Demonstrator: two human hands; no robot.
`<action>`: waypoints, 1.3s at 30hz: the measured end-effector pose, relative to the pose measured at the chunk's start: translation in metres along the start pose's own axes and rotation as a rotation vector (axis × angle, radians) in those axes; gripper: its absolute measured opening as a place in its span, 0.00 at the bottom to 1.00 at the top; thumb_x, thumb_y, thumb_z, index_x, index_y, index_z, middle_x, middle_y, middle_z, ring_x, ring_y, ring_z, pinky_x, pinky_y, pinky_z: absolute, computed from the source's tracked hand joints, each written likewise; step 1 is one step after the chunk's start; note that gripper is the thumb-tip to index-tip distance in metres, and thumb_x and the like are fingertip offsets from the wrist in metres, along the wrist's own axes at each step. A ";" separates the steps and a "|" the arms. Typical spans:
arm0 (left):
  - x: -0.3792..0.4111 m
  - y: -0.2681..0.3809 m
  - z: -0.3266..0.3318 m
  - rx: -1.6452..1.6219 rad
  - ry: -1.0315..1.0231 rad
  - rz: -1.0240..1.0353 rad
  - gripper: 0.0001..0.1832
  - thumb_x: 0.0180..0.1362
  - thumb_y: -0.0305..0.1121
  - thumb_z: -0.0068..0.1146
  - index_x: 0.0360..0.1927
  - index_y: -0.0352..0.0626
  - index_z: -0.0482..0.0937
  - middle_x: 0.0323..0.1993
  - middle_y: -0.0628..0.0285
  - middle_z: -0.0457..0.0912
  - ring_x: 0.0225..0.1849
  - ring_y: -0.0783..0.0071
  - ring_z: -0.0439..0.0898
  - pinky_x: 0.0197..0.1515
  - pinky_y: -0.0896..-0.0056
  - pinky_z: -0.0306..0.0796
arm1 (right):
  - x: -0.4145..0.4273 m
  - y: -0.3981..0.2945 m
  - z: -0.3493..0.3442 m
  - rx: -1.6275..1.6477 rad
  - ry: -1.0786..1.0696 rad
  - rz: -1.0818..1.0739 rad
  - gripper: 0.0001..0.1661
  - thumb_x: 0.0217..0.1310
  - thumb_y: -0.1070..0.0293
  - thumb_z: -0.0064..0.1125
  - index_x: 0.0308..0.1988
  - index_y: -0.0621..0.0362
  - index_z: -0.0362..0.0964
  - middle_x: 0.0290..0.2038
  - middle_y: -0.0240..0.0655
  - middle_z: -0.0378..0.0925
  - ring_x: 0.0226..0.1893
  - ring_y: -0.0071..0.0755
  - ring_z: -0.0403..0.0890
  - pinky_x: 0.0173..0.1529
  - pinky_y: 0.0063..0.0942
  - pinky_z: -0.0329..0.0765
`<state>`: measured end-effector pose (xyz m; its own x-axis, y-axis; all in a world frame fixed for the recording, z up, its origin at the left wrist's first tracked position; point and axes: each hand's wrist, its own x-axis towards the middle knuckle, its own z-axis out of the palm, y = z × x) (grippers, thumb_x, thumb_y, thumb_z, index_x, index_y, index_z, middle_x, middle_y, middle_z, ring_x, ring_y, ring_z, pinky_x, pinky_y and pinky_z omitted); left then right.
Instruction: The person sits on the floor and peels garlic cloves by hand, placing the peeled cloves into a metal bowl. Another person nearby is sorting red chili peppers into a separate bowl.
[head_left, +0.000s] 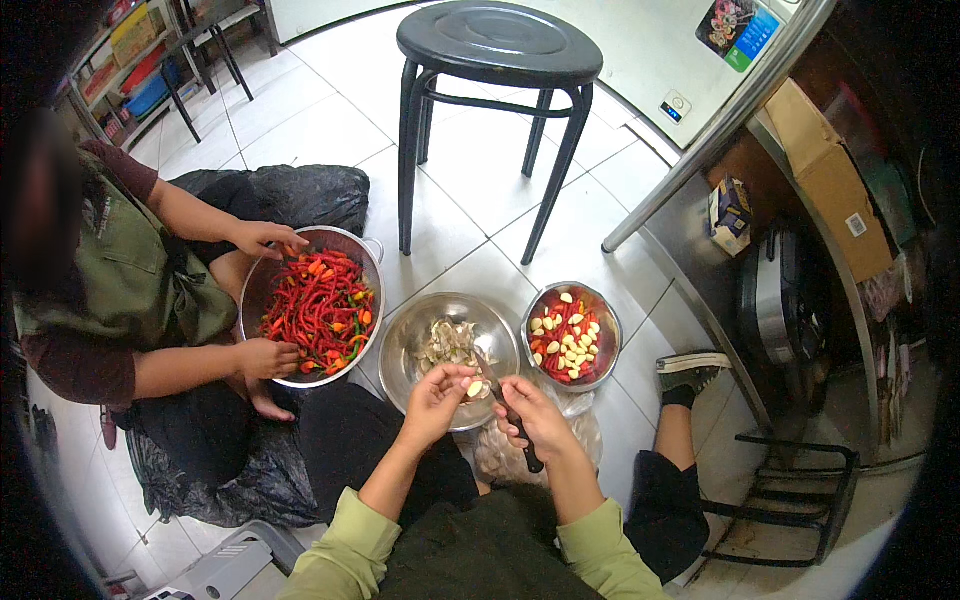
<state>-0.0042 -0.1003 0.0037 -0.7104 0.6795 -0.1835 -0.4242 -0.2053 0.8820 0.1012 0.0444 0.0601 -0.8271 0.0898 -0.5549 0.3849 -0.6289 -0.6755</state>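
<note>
Between the fingertips of my left hand (435, 401) is a garlic clove (475, 388), pale where its skin is off. My right hand (536, 416) grips the dark handle of a small knife (531, 454), its blade pointing up and left beside the clove. Both hands are over the near rim of a wide steel bowl (396, 341) that holds garlic skins (450, 341). Right of it, a smaller steel bowl (616, 330) contains red chillies and several peeled garlic cloves (574, 349). A clear plastic bag of garlic (502, 454) lies partly hidden under my right hand.
At left, a seated person (127, 262) has both hands at a large colander (381, 300) of red chillies (319, 300). A black stool (499, 45) stands ahead on the tiled floor. Right are a metal table leg (675, 150), a cardboard box (832, 180) and a black metal rack (787, 510).
</note>
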 end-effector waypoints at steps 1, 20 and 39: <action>0.001 -0.002 -0.001 0.059 -0.015 0.019 0.09 0.62 0.26 0.53 0.44 0.35 0.75 0.41 0.59 0.80 0.45 0.76 0.79 0.49 0.77 0.72 | 0.000 0.001 0.001 -0.030 0.029 -0.013 0.12 0.69 0.55 0.46 0.45 0.48 0.63 0.26 0.25 0.65 0.18 0.15 0.63 0.16 0.12 0.56; 0.002 0.010 0.002 -0.138 0.063 -0.251 0.14 0.64 0.32 0.52 0.50 0.37 0.75 0.44 0.60 0.79 0.43 0.77 0.78 0.45 0.79 0.74 | 0.001 0.001 0.002 -0.046 0.117 -0.078 0.15 0.68 0.53 0.47 0.47 0.49 0.64 0.28 0.26 0.66 0.19 0.16 0.64 0.15 0.13 0.55; 0.002 0.008 0.000 -0.454 0.124 -0.245 0.12 0.63 0.30 0.51 0.50 0.44 0.73 0.40 0.68 0.77 0.41 0.80 0.78 0.44 0.83 0.75 | 0.019 0.034 0.022 -0.518 0.190 -0.450 0.22 0.69 0.63 0.46 0.59 0.57 0.64 0.48 0.41 0.77 0.47 0.28 0.77 0.50 0.25 0.71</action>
<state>-0.0092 -0.1004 0.0108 -0.6092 0.6630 -0.4351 -0.7671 -0.3535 0.5353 0.0897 0.0076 0.0380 -0.8839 0.4173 -0.2112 0.2074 -0.0550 -0.9767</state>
